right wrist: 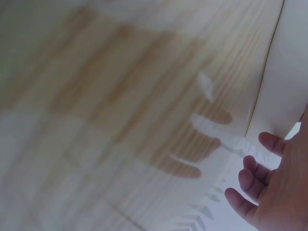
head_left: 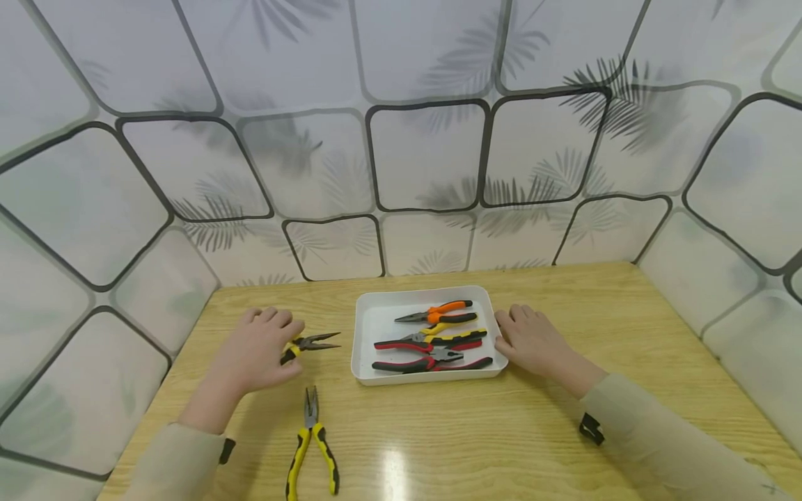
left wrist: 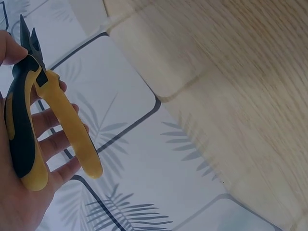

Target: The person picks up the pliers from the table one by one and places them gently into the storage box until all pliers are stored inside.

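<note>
My left hand holds yellow-and-black needle-nose pliers left of a white tray. In the left wrist view the handles lie across the palm, with the thumb near the pivot. Their slim tips point toward the tray. My right hand is at the tray's right side, its thumb against the rim and its fingers loosely bent. Inside the tray lie orange-and-black pliers, yellow-and-black pliers and red-and-black pliers, partly overlapping.
Another pair of yellow-and-black long-nose pliers lies on the wooden table, nearer to me than the left hand, handles spread toward me. Patterned panels stand behind the table and at both sides.
</note>
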Available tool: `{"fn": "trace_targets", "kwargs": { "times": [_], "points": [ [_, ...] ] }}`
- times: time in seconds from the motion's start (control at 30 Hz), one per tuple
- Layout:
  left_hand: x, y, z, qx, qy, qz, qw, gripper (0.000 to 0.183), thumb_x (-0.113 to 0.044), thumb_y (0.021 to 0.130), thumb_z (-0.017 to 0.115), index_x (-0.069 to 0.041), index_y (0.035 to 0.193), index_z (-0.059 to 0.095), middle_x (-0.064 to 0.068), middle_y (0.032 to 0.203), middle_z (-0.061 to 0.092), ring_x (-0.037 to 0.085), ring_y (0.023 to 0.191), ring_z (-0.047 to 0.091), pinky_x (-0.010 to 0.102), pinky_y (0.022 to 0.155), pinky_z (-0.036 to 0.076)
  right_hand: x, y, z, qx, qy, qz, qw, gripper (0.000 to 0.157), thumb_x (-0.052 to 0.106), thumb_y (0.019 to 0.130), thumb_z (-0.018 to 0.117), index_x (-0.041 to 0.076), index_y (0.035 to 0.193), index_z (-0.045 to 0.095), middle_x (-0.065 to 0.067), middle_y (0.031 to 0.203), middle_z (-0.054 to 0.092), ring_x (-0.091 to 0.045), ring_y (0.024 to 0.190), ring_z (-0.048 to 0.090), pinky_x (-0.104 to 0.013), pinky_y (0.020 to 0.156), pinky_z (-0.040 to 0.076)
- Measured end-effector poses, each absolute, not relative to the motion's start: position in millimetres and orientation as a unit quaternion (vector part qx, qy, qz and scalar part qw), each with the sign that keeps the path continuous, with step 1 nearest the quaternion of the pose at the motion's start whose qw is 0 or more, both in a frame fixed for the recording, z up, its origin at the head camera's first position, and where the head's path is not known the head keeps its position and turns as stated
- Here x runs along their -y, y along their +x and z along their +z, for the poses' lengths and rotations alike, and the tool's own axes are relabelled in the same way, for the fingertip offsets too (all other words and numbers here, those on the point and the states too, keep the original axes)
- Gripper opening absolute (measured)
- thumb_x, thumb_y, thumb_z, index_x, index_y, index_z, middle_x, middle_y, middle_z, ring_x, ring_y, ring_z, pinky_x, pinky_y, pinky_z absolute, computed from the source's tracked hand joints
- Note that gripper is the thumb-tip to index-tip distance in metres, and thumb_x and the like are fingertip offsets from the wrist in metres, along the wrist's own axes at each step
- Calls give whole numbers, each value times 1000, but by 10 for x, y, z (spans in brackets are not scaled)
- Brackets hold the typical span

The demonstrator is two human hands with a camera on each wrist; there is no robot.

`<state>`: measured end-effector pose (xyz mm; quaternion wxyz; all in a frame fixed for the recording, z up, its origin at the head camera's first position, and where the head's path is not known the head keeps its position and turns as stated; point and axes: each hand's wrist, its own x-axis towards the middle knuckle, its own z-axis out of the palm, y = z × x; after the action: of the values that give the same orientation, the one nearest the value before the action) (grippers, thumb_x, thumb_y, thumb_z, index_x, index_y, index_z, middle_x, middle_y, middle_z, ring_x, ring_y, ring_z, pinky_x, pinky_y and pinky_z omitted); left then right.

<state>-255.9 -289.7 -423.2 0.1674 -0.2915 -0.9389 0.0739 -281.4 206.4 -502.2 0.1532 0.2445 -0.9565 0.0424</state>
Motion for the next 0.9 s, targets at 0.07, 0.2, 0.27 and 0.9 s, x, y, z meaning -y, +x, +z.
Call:
{"fn": "trace_targets", "kwargs": {
  "times": [0.07, 0.2, 0.27, 0.9],
  "points": [
    [2882, -2565, -4234, 938, -294, 74, 170, 33, -33, 79, 72, -15, 105, 64, 4, 96, 56, 29, 91, 54, 58, 95, 45, -2049, -2800, -4993, 960, 238, 41, 143, 15, 27, 97, 55, 12, 96, 49, -5, 83, 40, -19, 72, 34, -31, 64, 26],
    [2846, -2565, -4227, 936, -298, 73, 175, 32, -32, 78, 71, -15, 104, 63, 4, 95, 56, 30, 92, 55, 59, 96, 45, -2024, -2777, -4945, 965, 227, 34, 128, 14, 25, 98, 57, 12, 97, 50, -5, 84, 41, -19, 73, 34, -31, 64, 27],
    [2826, -2564, -4219, 935, -300, 71, 176, 31, -31, 79, 71, -15, 103, 63, 4, 95, 56, 30, 92, 56, 59, 96, 45, -2021, -2772, -4934, 966, 224, 31, 125, 14, 25, 99, 57, 13, 98, 51, -5, 85, 41, -19, 73, 34, -31, 65, 27],
    [2673, -2617, -4246, 933, -309, 74, 171, 37, -34, 80, 69, -15, 111, 66, 4, 98, 57, 30, 93, 57, 58, 97, 45, -2035, -2786, -4949, 965, 228, 32, 129, 15, 26, 99, 57, 12, 101, 52, -4, 85, 42, -19, 73, 34, -31, 64, 27]
  ]
}}
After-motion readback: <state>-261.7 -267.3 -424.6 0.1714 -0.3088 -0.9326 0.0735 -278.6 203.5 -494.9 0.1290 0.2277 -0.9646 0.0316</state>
